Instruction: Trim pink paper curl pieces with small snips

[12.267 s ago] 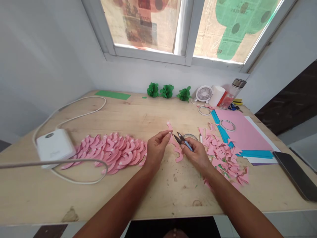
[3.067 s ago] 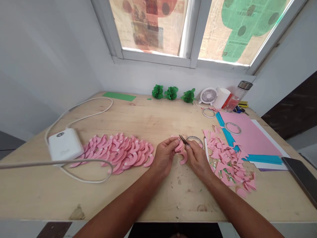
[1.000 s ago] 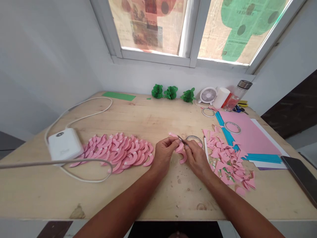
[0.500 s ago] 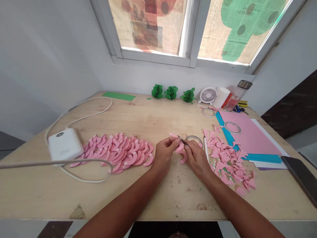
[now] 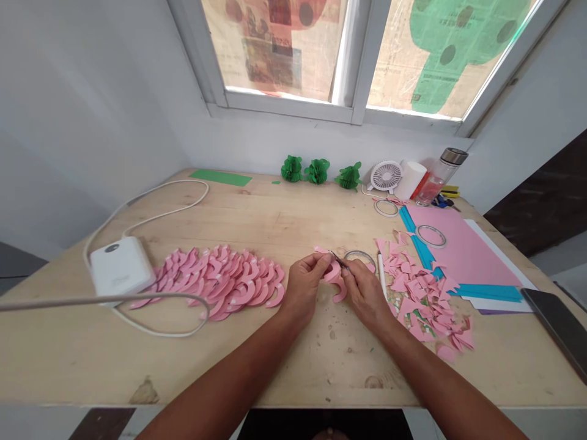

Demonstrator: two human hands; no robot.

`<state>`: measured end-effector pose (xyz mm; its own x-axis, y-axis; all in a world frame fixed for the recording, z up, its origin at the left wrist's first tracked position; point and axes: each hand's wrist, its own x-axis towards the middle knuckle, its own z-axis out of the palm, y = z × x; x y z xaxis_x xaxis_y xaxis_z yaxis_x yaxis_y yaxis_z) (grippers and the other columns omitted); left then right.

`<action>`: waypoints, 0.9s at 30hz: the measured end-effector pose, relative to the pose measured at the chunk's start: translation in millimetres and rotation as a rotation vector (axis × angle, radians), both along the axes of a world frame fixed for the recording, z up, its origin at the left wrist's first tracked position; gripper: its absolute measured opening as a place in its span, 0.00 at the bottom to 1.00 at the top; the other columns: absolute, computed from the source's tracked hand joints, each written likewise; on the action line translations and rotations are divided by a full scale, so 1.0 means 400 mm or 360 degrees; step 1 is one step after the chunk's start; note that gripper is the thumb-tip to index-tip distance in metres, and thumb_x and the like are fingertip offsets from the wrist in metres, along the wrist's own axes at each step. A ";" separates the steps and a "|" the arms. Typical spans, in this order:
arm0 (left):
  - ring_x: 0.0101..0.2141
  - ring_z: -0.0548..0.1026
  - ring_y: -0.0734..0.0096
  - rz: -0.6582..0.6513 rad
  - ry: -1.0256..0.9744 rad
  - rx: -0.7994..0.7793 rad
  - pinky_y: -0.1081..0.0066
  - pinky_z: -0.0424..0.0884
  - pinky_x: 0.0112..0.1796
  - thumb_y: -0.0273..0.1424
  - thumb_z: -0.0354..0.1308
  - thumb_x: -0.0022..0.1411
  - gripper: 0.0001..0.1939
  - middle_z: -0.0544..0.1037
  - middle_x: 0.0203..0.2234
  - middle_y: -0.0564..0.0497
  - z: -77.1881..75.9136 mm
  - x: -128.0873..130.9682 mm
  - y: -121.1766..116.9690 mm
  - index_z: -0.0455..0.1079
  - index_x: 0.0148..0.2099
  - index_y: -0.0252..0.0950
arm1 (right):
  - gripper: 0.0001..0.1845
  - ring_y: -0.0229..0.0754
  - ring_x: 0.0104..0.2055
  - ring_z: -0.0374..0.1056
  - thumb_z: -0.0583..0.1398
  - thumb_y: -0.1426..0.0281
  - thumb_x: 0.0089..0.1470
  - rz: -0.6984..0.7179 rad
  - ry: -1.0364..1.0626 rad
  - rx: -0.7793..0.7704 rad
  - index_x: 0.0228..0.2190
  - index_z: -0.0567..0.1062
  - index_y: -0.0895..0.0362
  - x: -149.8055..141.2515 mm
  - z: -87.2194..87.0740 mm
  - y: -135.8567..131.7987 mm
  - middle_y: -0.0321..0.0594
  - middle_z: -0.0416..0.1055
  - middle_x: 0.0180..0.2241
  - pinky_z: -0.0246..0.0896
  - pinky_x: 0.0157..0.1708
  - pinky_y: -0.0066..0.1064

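At frame centre, our left hand [image 5: 305, 286] pinches a pink paper strip [image 5: 336, 278]; our right hand [image 5: 364, 292] grips small snips [image 5: 338, 261].

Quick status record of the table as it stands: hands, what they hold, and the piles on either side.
left hand: pinches pink paper strip
right hand: holds small snips, blades at the strip
left pile: pink curved cut-outs beside white adapter
right pile: pink scraps
near hands: tape ring
back edge: three green paper balls, small fan
surface: wooden table
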<state>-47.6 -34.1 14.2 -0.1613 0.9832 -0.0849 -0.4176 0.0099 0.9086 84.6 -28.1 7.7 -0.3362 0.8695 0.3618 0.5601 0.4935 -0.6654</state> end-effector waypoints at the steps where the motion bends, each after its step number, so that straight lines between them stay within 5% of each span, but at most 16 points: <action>1: 0.25 0.64 0.76 0.0001 -0.0001 -0.0008 0.75 0.62 0.31 0.38 0.63 0.46 0.12 0.70 0.20 0.54 0.002 0.000 0.000 0.72 0.26 0.33 | 0.15 0.43 0.37 0.66 0.47 0.69 0.59 0.0001 -0.0001 0.0002 0.42 0.70 0.55 0.000 0.000 0.000 0.42 0.68 0.34 0.61 0.37 0.33; 27: 0.25 0.66 0.75 -0.0128 0.0047 -0.0046 0.74 0.62 0.30 0.37 0.61 0.47 0.11 0.71 0.20 0.52 0.001 0.006 -0.008 0.74 0.27 0.32 | 0.13 0.42 0.41 0.65 0.50 0.69 0.57 -0.0032 0.0323 -0.0111 0.40 0.72 0.55 0.004 0.024 0.002 0.41 0.70 0.38 0.60 0.40 0.34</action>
<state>-45.1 -37.2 14.5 -0.0850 0.9903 -0.1096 -0.3873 0.0685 0.9194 86.2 -27.5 17.1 -0.2450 0.9005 0.3592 0.4202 0.4325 -0.7977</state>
